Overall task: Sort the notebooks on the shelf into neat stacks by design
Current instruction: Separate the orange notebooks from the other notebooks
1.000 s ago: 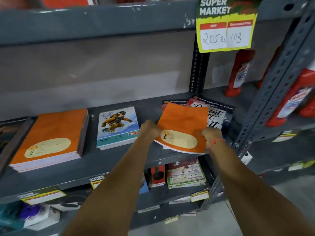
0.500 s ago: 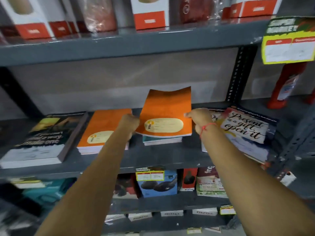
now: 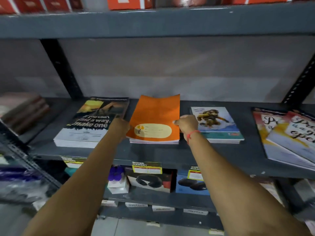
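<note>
Fingertips are hidden behind the orange notebook [image 3: 156,116], which is pinched at its edges by left hand [image 3: 121,126] and right hand [image 3: 186,124], arms outstretched.

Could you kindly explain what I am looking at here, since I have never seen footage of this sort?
There is no machine here: a person wears a camera on the head, so you look forward and down along both forearms. The left hand and right hand each grip a side edge of an orange notebook, whose near edge rests on a stack of matching orange notebooks. These lie on a grey shelf. To the left lies a dark stack reading "make one"; to the right a cartoon-cover stack, then an untidy pile with cursive lettering.
</note>
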Action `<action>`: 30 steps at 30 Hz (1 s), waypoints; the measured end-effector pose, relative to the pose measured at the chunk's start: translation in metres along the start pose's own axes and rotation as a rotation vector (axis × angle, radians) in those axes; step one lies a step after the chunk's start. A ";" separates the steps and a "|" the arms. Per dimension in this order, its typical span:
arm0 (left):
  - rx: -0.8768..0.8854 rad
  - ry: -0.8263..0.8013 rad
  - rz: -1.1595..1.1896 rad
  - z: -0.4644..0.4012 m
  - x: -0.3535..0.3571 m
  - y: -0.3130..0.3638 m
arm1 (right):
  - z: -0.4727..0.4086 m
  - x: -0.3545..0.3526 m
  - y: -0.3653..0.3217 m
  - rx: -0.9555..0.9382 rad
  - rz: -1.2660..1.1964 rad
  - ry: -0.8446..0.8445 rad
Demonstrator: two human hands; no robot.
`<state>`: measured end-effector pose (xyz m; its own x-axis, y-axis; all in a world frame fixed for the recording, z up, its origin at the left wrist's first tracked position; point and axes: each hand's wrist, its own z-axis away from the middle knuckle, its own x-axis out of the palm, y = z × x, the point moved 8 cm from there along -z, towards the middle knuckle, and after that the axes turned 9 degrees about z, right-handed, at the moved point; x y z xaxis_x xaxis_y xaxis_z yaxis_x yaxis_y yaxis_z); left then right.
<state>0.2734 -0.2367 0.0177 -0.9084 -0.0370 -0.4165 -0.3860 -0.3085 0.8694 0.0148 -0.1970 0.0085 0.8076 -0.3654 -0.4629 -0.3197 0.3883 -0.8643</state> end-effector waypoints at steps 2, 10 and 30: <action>0.001 0.017 -0.016 -0.008 0.000 -0.004 | -0.005 0.008 0.000 -0.002 0.044 0.008; 0.083 -0.121 -0.368 -0.024 0.011 0.004 | -0.017 0.018 0.001 -0.033 0.398 -0.001; 0.611 -0.289 -0.388 0.113 0.277 0.129 | -0.002 -0.246 0.093 0.029 0.316 0.535</action>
<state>-0.0461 -0.1790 0.0449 -0.6640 0.2417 -0.7076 -0.6284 0.3325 0.7033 -0.2150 -0.0730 0.0415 0.3132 -0.5997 -0.7364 -0.4831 0.5670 -0.6672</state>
